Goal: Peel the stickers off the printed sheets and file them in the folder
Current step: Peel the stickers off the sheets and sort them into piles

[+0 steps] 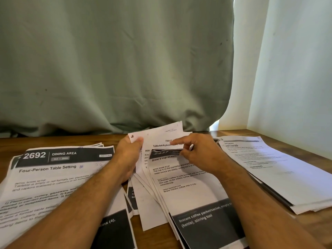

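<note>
Right at the fingertips: the right hand (201,151) has thumb and forefinger pinched on the top edge of the front printed sheet (186,178), the one headed 2437 about brewing instant coffee, curling that dark header strip back toward the person. Whether a sticker sits under those fingers is too small to tell. The left hand (128,155) is clamped on the upper left corner of the fanned bundle (156,141), thumb pressed on the front face beside a punched hole, propping the sheets up off the wooden table (233,132). This is thin office paper, light and floppy, so it will buckle if pulled from one point and tear if the peel is yanked; the sound hold looks like a corner pinch with the other hand bracing the sheet flat close by, which is roughly what is on show. Out to the left lies a stack topped by the 2692 dining area sheet (59,169), lying under the left forearm. To the right rests another pile of papers (280,169), with a dark edge beneath that may be the folder, though I cannot be sure. Behind hangs a grey-green curtain (115,60).
</note>
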A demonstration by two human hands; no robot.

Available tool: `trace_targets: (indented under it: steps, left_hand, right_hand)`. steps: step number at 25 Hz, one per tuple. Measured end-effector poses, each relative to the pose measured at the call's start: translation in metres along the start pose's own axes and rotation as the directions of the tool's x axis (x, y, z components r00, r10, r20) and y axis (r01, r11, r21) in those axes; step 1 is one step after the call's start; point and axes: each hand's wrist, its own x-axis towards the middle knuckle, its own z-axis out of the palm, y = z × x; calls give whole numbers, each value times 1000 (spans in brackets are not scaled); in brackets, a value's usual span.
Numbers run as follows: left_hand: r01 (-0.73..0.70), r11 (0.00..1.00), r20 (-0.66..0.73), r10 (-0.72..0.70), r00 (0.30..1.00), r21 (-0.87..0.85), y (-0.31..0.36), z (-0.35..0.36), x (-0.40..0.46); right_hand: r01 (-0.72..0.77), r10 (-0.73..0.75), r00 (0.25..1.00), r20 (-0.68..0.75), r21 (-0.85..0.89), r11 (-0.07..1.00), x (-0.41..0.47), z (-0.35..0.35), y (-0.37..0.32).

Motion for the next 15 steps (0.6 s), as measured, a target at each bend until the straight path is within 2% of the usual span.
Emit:
trace_targets:
  steps: [5, 8, 10, 11, 12, 13, 14, 15]
  left_hand:
    - [-19, 993, 84, 9, 996, 120, 0, -1, -3]
    - [-98, 967, 361, 6, 933, 236, 4, -4, -9]
    - [-132, 975, 518, 20, 855, 180, 6, -7, -16]
    - [-139, 982, 530, 51, 846, 128, 7, -8, -16]
    - [-156, 982, 485, 85, 870, 108, 7, -8, -14]
    - [-185, 966, 374, 106, 921, 183, 6, -9, -7]
    - [-219, 905, 232, 139, 963, 365, 6, -11, 1]
    - [-215, 766, 126, 174, 977, 606, 7, -15, 9]
  right_hand:
    - [-5, 5, 1000, -9, 23, 1000, -2, -1, -4]
    - [-10, 11, 1000, -8, 53, 999, -3, -2, -4]
    - [-42, 41, 999, 18, 16, 999, -2, -1, -3]
    - [-68, 68, 997, 25, 1, 998, -1, -1, -2]
    - [-91, 91, 995, 30, -1, 996, 0, 0, -1]
    - [-108, 108, 994, 31, 4, 994, 1, 1, 1]
    - [-123, 122, 992, 34, 8, 992, 2, 1, 2]
    - [-132, 132, 991, 38, 9, 991, 2, 2, 3]
